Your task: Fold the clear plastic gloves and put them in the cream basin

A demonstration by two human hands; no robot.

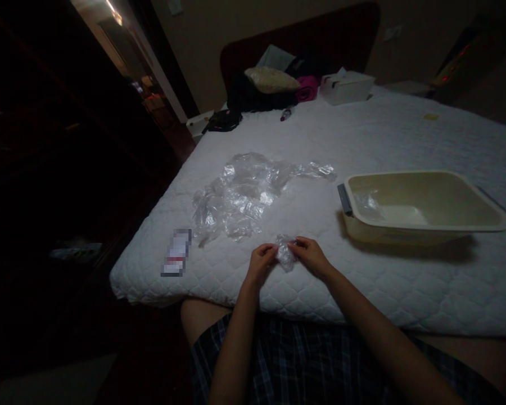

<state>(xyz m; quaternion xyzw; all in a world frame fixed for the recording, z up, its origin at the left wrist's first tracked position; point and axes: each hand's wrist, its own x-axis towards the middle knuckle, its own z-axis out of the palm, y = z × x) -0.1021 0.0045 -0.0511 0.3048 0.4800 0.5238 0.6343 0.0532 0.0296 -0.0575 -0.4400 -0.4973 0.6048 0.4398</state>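
Observation:
Between my two hands is a small crumpled clear plastic bag [285,256], held just above the near edge of the bed. My left hand [263,260] pinches its left side, and my right hand [311,256] pinches its right side near the top. Beyond them, a loose heap of clear plastic bags [247,191] is spread over the white quilted mattress [312,211]. To the right stands a cream plastic tub [425,233] with grey handles, and a clear plastic bag [367,203] lies inside at its left end.
A phone-like object [177,253], blurred out, lies at the left front of the mattress. Toward the headboard [341,28] are a white box [348,88], a pillow [272,80], a magenta rolled cloth [307,89] and a dark bag [223,120].

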